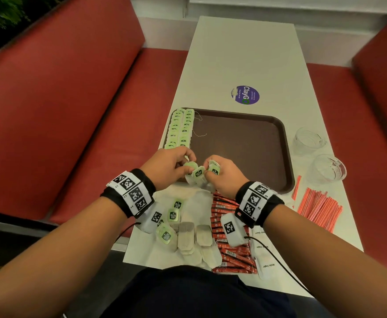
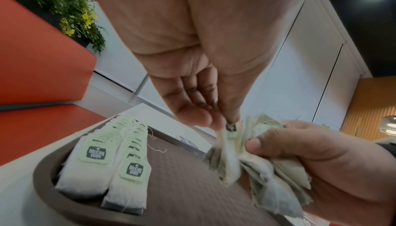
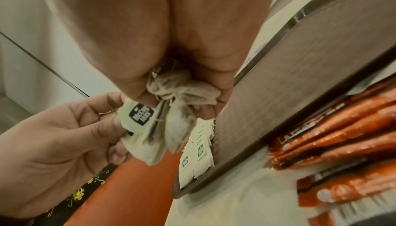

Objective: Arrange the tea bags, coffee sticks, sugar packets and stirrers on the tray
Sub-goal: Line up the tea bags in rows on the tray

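A brown tray (image 1: 256,152) lies on the white table, with two rows of green-tagged tea bags (image 1: 180,128) along its left side, also seen in the left wrist view as tea bag rows (image 2: 107,158). Over the tray's near left corner my right hand (image 1: 222,173) grips a bunch of tea bags (image 1: 199,176) (image 2: 257,170) (image 3: 182,97). My left hand (image 1: 172,166) pinches one tea bag's tag (image 2: 232,129) from that bunch. Loose tea bags (image 1: 188,237), red coffee sticks (image 1: 231,253), white sugar packets (image 1: 261,249) and pink stirrers (image 1: 318,207) lie on the table near me.
Two clear glass cups (image 1: 307,140) (image 1: 328,168) stand right of the tray. A purple round sticker (image 1: 245,94) marks the table beyond it. Red bench seats (image 1: 73,111) flank the narrow table on both sides.
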`<state>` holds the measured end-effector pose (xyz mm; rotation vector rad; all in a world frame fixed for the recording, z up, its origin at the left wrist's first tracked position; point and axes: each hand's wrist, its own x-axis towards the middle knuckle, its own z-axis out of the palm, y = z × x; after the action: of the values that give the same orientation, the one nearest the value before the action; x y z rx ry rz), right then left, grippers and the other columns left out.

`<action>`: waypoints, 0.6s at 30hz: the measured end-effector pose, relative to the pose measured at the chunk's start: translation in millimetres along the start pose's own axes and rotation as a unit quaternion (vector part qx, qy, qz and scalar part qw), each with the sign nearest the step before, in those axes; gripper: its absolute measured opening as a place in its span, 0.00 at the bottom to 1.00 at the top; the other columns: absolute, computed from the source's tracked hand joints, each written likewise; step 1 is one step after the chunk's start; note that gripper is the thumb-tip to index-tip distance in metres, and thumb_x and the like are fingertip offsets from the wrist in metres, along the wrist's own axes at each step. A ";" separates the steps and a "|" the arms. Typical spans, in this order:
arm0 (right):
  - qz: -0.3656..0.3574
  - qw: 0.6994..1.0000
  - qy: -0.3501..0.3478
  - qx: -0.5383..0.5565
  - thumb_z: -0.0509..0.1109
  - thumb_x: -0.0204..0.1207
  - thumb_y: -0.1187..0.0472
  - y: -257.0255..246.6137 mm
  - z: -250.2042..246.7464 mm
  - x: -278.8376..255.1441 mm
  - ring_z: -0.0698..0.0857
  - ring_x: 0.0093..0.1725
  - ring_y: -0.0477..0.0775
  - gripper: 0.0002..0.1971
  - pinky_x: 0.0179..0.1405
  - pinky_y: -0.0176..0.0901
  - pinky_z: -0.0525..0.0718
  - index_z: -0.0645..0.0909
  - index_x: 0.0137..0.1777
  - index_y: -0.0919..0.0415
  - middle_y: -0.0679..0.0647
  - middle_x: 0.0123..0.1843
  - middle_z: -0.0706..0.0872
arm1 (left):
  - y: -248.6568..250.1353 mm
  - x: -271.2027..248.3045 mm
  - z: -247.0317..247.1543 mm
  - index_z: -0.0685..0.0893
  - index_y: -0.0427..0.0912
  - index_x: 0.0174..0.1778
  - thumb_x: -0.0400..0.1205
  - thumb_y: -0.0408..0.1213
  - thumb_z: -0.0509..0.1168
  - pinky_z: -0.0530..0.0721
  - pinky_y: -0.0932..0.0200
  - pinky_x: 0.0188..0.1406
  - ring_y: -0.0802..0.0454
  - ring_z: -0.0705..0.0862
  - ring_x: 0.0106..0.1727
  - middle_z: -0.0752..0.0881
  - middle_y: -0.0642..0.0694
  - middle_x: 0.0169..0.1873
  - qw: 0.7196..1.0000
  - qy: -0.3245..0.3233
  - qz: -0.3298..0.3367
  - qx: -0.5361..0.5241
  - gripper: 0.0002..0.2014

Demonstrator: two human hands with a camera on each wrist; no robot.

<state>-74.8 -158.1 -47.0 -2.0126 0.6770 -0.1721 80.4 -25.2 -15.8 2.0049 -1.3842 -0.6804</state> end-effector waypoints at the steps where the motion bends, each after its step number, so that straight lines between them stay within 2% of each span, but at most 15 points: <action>1: 0.001 1.000 0.006 0.004 0.67 0.77 0.69 0.7 -0.4 1.4 0.81 0.38 0.50 0.07 0.39 0.45 0.81 0.80 0.47 0.56 0.53 0.43 0.86 | 0.4 0.6 -1.4 0.81 0.48 0.54 0.81 0.36 0.73 0.83 0.65 0.37 0.58 0.85 0.32 0.90 0.52 0.32 1.000 0.002 0.002 -0.003 0.09; 3: -0.001 1.000 0.009 0.012 0.67 0.77 0.70 0.9 -0.6 3.6 0.80 0.36 0.49 0.07 0.35 0.43 0.80 0.80 0.50 0.58 0.52 0.42 0.85 | 0.8 1.6 -2.0 0.80 0.47 0.54 0.82 0.35 0.71 0.84 0.62 0.36 0.56 0.85 0.31 0.89 0.51 0.30 1.000 0.006 0.001 -0.010 0.08; 5: -0.001 1.000 0.006 0.022 0.67 0.77 0.70 -0.5 -0.3 5.7 0.80 0.34 0.46 0.08 0.33 0.38 0.78 0.80 0.52 0.57 0.51 0.42 0.86 | 0.4 3.9 -0.5 0.85 0.48 0.50 0.84 0.36 0.69 0.87 0.56 0.38 0.55 0.86 0.32 0.88 0.52 0.31 1.000 0.010 -0.008 -0.011 0.02; 8: -0.012 0.999 0.008 0.030 0.68 0.78 0.69 -1.9 1.1 9.1 0.80 0.34 0.43 0.08 0.33 0.33 0.76 0.80 0.54 0.57 0.48 0.42 0.85 | 0.6 7.6 4.1 0.89 0.49 0.47 0.82 0.45 0.71 0.88 0.50 0.40 0.52 0.85 0.32 0.89 0.46 0.34 0.999 0.022 -0.024 -0.017 0.05; 11: -0.024 0.999 0.008 0.032 0.71 0.79 0.65 -2.1 2.4 10.8 0.80 0.36 0.44 0.06 0.36 0.36 0.76 0.80 0.54 0.56 0.46 0.42 0.84 | 1.3 10.1 7.5 0.90 0.49 0.47 0.75 0.51 0.77 0.84 0.54 0.37 0.59 0.77 0.30 0.86 0.45 0.33 0.999 0.031 -0.020 -0.017 0.11; 14: -0.015 0.999 0.006 0.041 0.72 0.81 0.61 -3.2 0.7 11.2 0.83 0.38 0.48 0.06 0.36 0.40 0.82 0.80 0.56 0.56 0.50 0.44 0.86 | 2.2 12.0 6.3 0.90 0.50 0.48 0.73 0.57 0.76 0.83 0.60 0.35 0.61 0.79 0.31 0.88 0.48 0.34 0.999 0.027 -0.014 -0.030 0.16; 16: -0.009 0.999 0.010 0.040 0.72 0.81 0.60 -3.7 -0.5 12.7 0.86 0.42 0.52 0.07 0.40 0.47 0.86 0.81 0.57 0.55 0.52 0.47 0.88 | 2.0 13.6 5.0 0.90 0.50 0.49 0.73 0.53 0.78 0.82 0.64 0.36 0.62 0.79 0.32 0.87 0.52 0.33 1.000 0.020 -0.005 -0.014 0.15; 18: -0.014 0.999 0.011 0.029 0.71 0.82 0.58 -2.2 -0.9 14.3 0.85 0.40 0.46 0.08 0.38 0.41 0.81 0.81 0.59 0.54 0.49 0.47 0.87 | 0.7 15.6 4.2 0.90 0.48 0.51 0.78 0.46 0.76 0.82 0.65 0.38 0.62 0.80 0.33 0.87 0.55 0.34 1.000 0.023 0.008 0.012 0.09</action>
<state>-62.3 -165.6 -46.8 -1.9674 0.6506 -0.2271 82.0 -41.0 -19.3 2.0130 -1.3859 -0.6106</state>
